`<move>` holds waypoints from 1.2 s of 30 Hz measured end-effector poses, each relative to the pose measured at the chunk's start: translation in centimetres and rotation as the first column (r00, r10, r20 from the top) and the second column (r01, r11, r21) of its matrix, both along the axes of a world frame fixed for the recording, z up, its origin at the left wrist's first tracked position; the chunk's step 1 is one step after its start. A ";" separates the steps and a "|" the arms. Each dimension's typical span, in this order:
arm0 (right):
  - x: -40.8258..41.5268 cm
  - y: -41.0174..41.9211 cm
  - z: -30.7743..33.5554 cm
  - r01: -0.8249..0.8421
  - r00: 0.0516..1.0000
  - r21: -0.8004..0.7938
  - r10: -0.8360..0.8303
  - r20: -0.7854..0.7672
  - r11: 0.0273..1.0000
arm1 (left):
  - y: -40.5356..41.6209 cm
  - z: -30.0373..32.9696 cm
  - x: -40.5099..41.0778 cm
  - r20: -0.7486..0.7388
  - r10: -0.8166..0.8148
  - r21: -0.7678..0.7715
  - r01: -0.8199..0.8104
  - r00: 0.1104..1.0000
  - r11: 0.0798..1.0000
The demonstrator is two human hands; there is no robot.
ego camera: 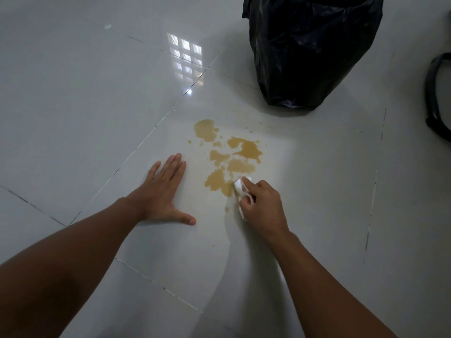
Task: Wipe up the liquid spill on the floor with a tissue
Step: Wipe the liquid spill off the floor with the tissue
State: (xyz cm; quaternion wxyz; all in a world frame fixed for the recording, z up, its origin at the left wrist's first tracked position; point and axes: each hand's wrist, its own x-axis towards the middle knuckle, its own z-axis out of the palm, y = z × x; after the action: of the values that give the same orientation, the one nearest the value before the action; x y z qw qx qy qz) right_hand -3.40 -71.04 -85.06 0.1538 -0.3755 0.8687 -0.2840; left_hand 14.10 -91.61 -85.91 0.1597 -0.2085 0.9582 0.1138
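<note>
A yellow-brown liquid spill [229, 154] lies in several patches on the glossy white tiled floor [97, 106]. My right hand [262, 203] is closed around a crumpled white tissue [240, 186], and the tissue presses on the floor at the near edge of the spill. My left hand [162, 191] rests flat on the floor with fingers spread, left of the spill and not touching it. It holds nothing.
A bin lined with a black plastic bag [310, 50] stands just beyond the spill at the upper right. A dark curved object [436, 93] shows at the right edge. A window's reflection [186, 57] shines on the tiles further back.
</note>
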 end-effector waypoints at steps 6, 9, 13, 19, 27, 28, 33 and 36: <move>-0.8 -0.2 0.8 -0.344 0.934 0.175 0.355 -0.040 0.923 | 0.0 0.2 -0.1 0.009 0.003 0.007 -0.003 1.000 1.000; -0.7 -0.5 1.4 -0.435 0.898 0.263 0.438 0.050 0.861 | -0.1 0.2 -0.1 0.022 -0.012 0.015 0.011 1.000 1.000; -0.7 -1.5 3.3 -0.653 0.748 0.431 0.619 0.239 0.623 | -0.5 0.4 0.4 0.041 -0.040 0.027 0.039 0.998 0.999; 0.4 -2.1 4.0 -0.650 0.733 0.486 0.652 0.196 0.584 | -0.6 0.5 0.7 0.042 -0.052 0.035 0.050 0.998 0.998; 4.3 -2.5 2.7 -0.589 0.801 0.377 0.578 0.155 0.715 | -0.5 0.4 0.8 0.033 -0.051 0.023 0.051 0.998 0.998; 4.6 -2.5 2.7 -0.579 0.810 0.363 0.564 0.159 0.730 | -0.5 0.3 0.8 0.031 -0.053 0.020 0.052 0.998 0.998; 2.5 -2.8 3.9 -0.505 0.858 0.385 0.496 0.131 0.772 | -0.5 0.3 0.8 0.039 -0.061 0.023 0.060 0.997 0.998; 1.8 -2.7 4.4 -0.542 0.830 0.450 0.535 0.156 0.710 | -0.6 0.3 0.8 0.045 -0.061 0.023 0.060 0.997 0.998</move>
State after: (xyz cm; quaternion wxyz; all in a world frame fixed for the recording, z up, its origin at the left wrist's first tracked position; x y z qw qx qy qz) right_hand -1.63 -73.73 -80.63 0.3233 -0.5603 0.7626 -0.0072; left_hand 14.93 -92.22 -85.62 0.1873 -0.1801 0.9588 0.1146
